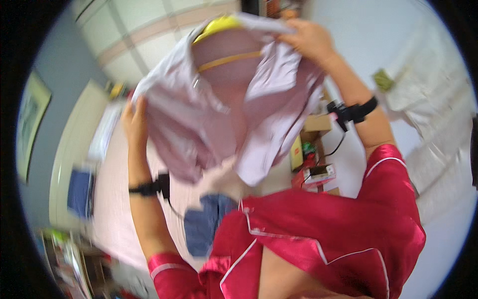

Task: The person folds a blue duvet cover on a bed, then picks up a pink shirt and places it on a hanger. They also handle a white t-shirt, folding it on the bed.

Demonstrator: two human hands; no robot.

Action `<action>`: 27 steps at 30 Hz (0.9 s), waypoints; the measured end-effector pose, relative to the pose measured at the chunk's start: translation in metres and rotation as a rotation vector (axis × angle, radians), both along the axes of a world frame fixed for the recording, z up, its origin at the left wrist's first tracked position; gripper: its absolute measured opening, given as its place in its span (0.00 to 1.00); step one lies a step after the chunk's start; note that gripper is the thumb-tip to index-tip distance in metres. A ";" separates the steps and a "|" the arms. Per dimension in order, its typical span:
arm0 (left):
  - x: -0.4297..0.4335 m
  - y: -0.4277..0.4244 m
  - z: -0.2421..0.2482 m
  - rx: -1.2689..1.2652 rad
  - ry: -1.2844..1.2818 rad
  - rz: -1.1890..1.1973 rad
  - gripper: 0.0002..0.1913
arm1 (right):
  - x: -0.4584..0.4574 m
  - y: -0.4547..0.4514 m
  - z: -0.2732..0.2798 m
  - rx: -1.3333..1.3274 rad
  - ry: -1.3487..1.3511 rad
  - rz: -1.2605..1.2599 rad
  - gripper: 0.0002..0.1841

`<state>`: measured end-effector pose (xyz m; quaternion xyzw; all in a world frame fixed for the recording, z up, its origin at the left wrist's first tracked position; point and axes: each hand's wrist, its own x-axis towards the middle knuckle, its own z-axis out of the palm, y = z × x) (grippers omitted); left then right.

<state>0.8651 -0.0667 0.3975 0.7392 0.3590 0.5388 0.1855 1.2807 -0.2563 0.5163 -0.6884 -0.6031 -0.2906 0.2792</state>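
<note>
A pale pink collared shirt [183, 123] hangs open in front of me, raised over the bed. Inside its neck shows a yellow clothes hanger [218, 28], with a thin bar crossing below the collar. My left hand [135, 119] grips the shirt at the shoulder on the left, thumb on the near side. My right hand [308, 39] pinches the cloth at the other shoulder, higher up. Both hands and the shirt are somewhat blurred. The hanger's hook cannot be made out.
Below lies a bed [115, 187] with a pale pink sheet, a blue garment [205, 224] and a folded dark blue cloth [80, 192]. Cardboard boxes [317, 123] stand right of it. Pale sheeting [429, 112] drapes at far right. Crowded shelves [67, 258] stand lower left.
</note>
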 end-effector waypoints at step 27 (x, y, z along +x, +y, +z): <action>0.384 -0.262 0.125 -0.722 -0.489 -1.852 0.24 | -0.099 -0.471 0.138 0.172 -0.162 -1.221 0.16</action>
